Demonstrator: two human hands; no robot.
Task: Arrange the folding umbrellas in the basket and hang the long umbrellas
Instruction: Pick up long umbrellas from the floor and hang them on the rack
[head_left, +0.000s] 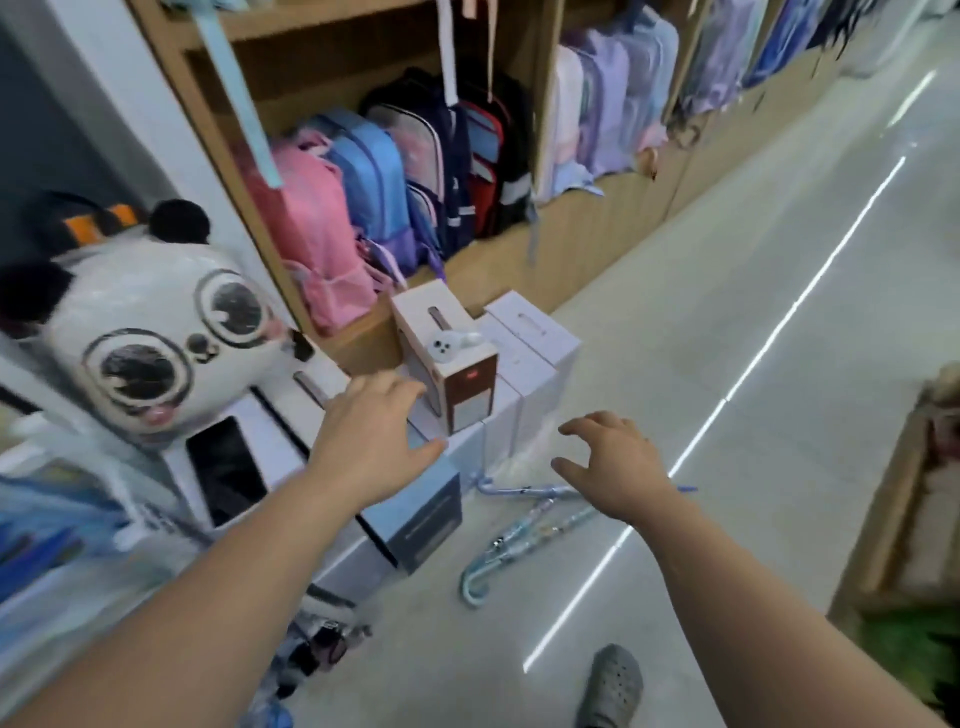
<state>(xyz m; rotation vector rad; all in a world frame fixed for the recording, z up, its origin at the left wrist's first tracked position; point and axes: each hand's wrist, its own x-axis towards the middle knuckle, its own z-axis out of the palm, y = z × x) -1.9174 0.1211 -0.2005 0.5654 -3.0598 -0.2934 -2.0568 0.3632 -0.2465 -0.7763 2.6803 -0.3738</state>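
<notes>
The left hand (374, 436) and right hand (618, 467) were held empty and spread toward the long umbrellas (519, 535) on the floor (727, 312), probably for lifting.

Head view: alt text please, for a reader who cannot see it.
The left hand and right hand reach forward, open and empty, toward two long light-blue umbrellas lying on a shop floor. Stacked boxes, a panda plush and shelved backpacks stand to the left.
</notes>
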